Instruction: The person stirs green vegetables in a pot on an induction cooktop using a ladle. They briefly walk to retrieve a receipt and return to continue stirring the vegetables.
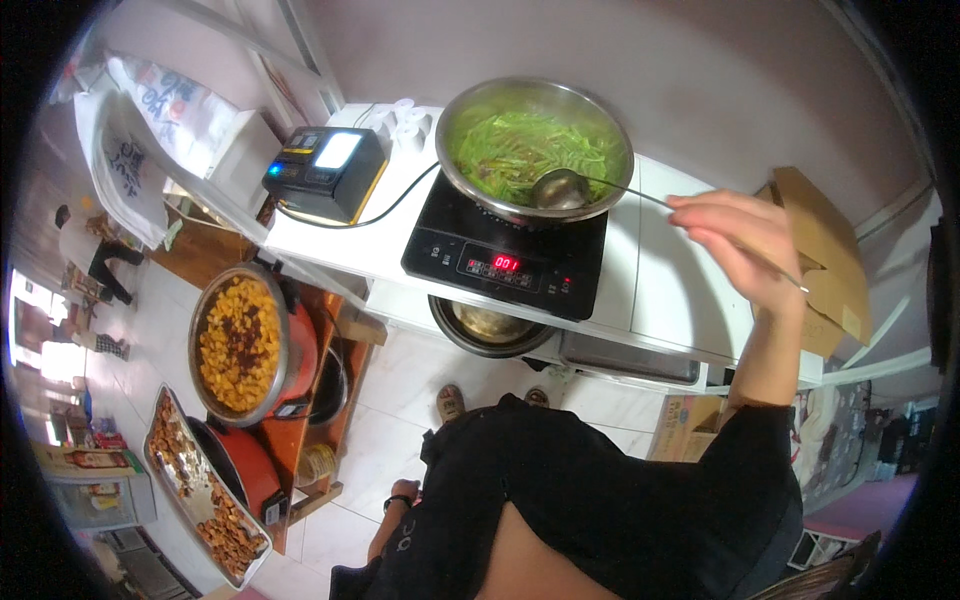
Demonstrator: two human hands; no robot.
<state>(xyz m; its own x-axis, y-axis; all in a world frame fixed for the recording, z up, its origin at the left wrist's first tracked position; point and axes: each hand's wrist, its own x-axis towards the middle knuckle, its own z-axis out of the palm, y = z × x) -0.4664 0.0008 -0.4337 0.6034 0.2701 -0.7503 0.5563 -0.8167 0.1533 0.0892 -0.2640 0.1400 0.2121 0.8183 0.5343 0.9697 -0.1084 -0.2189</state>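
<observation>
My right hand (739, 236) is closed around the handle of a metal ladle (562, 190). The ladle's bowl rests at the near right inside a large steel basin (536, 210) holding cut green vegetables (532, 150). This basin stands on a black induction cooktop (506, 266), whose red display is lit. My left hand (406, 491), with a dark band at the wrist, hangs low beside my body; its fingers are partly hidden, and whether it holds anything does not show.
A black boxy device (330, 176) and white paper rolls (409, 135) sit left on the white shelf (682, 307). An open cardboard box (832, 255) is right. Lower left are a pot of diced yellow food (240, 345) and a long tray of browned pieces (225, 525). People are far left.
</observation>
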